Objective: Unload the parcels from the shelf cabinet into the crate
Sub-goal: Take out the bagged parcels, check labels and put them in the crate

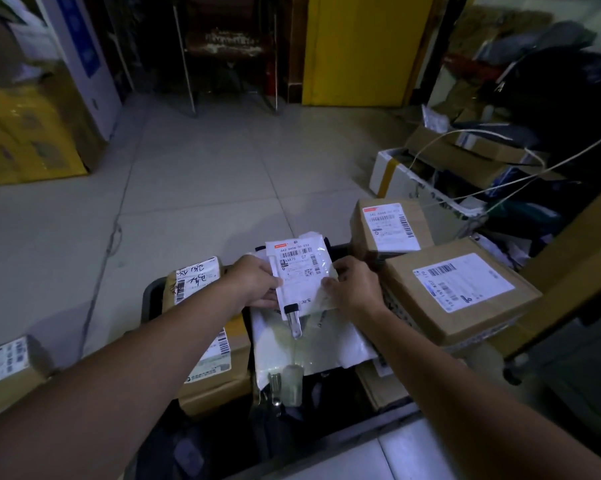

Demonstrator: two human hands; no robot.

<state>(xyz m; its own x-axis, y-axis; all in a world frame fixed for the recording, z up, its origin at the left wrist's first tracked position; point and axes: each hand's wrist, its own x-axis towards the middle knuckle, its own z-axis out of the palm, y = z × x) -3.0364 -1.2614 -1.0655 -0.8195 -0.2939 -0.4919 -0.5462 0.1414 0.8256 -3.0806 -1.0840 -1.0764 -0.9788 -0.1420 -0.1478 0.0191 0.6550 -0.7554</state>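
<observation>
A dark crate (153, 296) sits on the floor below me, filled with parcels. Both hands hold a small white bag parcel (301, 271) with a shipping label above the crate's middle. My left hand (254, 284) grips its left edge, and my right hand (352, 289) grips its right edge. Under it lies a larger white plastic mailer (313, 341). A brown box (205, 348) with a handwritten label fills the crate's left side. Two labelled cardboard boxes (389, 226) (458, 292) rest at the crate's right. The shelf cabinet is not in sight.
Another labelled box (8, 365) lies on the floor at the left. Yellow cartons (22, 133) stand at the far left. A cluttered pile of boxes, bags and cables (482, 161) fills the right. A yellow panel (358, 50) stands at the back. Grey tiled floor (205, 168) stretches ahead.
</observation>
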